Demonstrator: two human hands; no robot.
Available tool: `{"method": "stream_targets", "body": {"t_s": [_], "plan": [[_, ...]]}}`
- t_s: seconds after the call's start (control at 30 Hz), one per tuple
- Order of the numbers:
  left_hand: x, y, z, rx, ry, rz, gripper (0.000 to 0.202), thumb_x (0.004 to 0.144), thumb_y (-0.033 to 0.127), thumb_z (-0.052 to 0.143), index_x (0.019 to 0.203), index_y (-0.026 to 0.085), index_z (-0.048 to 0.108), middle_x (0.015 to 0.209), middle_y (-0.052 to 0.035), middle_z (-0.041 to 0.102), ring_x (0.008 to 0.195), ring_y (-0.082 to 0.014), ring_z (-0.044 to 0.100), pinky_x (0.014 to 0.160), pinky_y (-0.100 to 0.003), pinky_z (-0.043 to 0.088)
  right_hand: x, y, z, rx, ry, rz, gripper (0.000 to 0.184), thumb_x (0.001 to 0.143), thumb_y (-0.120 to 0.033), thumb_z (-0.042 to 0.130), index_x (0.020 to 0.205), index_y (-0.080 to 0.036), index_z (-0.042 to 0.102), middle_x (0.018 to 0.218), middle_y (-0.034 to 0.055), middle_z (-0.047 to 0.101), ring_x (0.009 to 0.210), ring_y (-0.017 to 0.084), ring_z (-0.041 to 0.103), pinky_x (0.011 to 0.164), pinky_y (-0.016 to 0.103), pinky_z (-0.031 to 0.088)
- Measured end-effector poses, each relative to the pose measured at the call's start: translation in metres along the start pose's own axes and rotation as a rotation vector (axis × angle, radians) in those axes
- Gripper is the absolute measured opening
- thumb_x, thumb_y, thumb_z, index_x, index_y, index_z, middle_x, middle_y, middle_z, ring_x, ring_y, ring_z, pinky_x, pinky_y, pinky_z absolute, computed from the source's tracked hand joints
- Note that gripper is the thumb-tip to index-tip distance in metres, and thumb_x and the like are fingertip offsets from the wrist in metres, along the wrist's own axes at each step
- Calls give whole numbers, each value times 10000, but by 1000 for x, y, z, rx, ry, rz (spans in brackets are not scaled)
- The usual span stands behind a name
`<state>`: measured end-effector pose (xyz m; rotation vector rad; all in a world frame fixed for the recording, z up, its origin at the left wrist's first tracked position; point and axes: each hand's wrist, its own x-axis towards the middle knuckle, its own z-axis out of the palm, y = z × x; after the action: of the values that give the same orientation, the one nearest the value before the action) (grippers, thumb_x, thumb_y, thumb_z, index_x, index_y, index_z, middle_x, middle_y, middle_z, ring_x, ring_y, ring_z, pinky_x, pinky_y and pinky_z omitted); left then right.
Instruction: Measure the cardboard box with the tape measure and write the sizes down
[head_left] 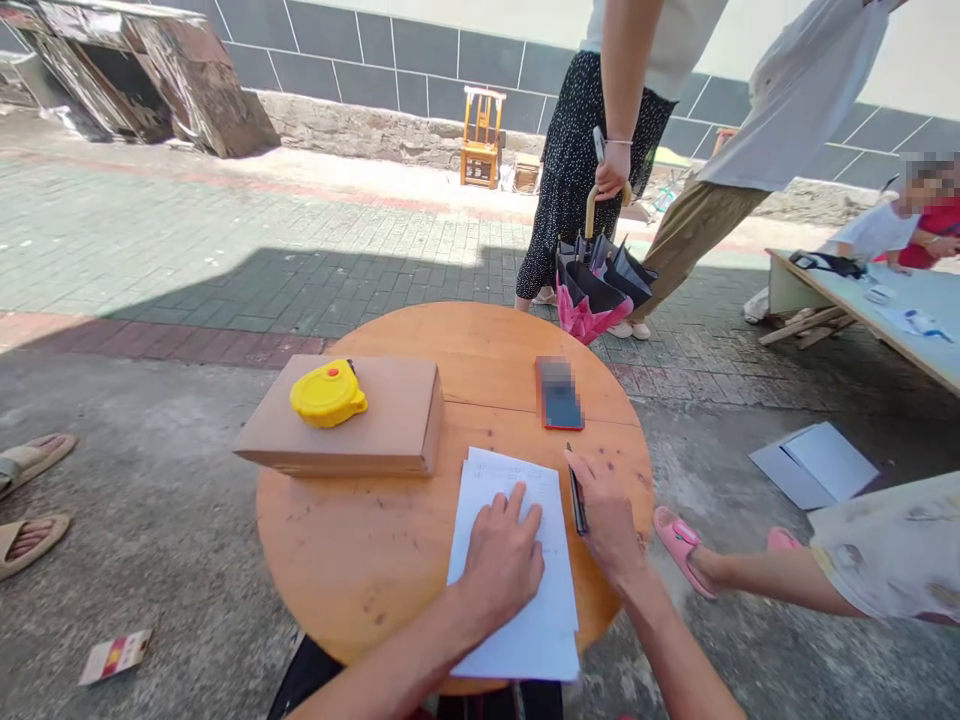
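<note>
My left hand (501, 555) lies flat on a stack of white paper sheets (517, 620) on a round wooden table (360, 545), fingers stretched out. My right hand (607, 520) rests at the paper's right edge, fingers extended beside a dark pen (577, 495) that lies on the table; whether the fingers grip it is unclear. A phone in a red case (559, 393) lies just beyond the pen. A brown flat box (352, 420) sits on the table's left with a yellow tape measure (328, 393) on top.
A person with a folded umbrella (596, 285) stands behind the table, another beside them. A seated person's leg with a pink sandal (679, 540) is at the right. Papers (814, 465) lie on the ground. A low board table (892, 310) is at far right, sandalled feet (30, 495) at left.
</note>
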<state>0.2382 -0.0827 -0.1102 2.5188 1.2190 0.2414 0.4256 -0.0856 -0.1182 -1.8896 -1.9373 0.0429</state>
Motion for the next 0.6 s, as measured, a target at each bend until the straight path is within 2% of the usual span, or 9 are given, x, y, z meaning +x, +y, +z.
{"method": "stream_targets", "body": {"t_s": [0.1,0.17,0.27,0.37,0.47,0.6], "plan": [[-2,-1,-2,-59,11,7,337,815,202,537,1149,196,576,1349,-125,515,1089,-311,513,890,-472,475,-5,10,0,-240,-85,-82,465,884,-33,379,1285,-154,583,1215,135,650,1064,287,600,901,432,470],[-8,-1,-4,-84,19,21,320,818,198,540,1135,199,584,1332,-117,527,1089,-305,521,908,-466,476,-9,14,4,-329,-92,-110,478,878,-15,379,1264,-181,606,1241,117,647,1067,283,602,901,424,459],[-25,-1,-9,-134,49,20,319,833,188,528,1146,200,584,1359,-120,511,1137,-310,515,959,-478,461,-14,18,11,-349,-51,-98,499,878,-8,357,1270,-197,602,1270,99,640,1102,263,598,889,391,458],[-55,-8,-17,-224,98,37,319,823,151,524,1130,207,593,1354,-115,520,1113,-291,545,966,-481,470,-20,24,14,-305,9,-79,501,875,-21,329,1271,-178,592,1232,102,665,1080,246,617,864,372,472],[-91,-26,-26,-282,193,48,328,805,121,523,1114,204,598,1297,-116,558,1068,-256,580,920,-424,514,-25,36,20,-258,106,-91,491,846,-36,321,1227,-155,607,1151,115,698,1012,247,649,865,386,486],[-133,-66,-35,-271,382,-41,347,802,83,495,1105,206,610,1183,-110,613,1021,-217,620,851,-332,546,-20,49,29,-217,232,-121,452,808,-79,356,1148,-176,638,1020,106,735,862,250,690,834,392,507]]}}
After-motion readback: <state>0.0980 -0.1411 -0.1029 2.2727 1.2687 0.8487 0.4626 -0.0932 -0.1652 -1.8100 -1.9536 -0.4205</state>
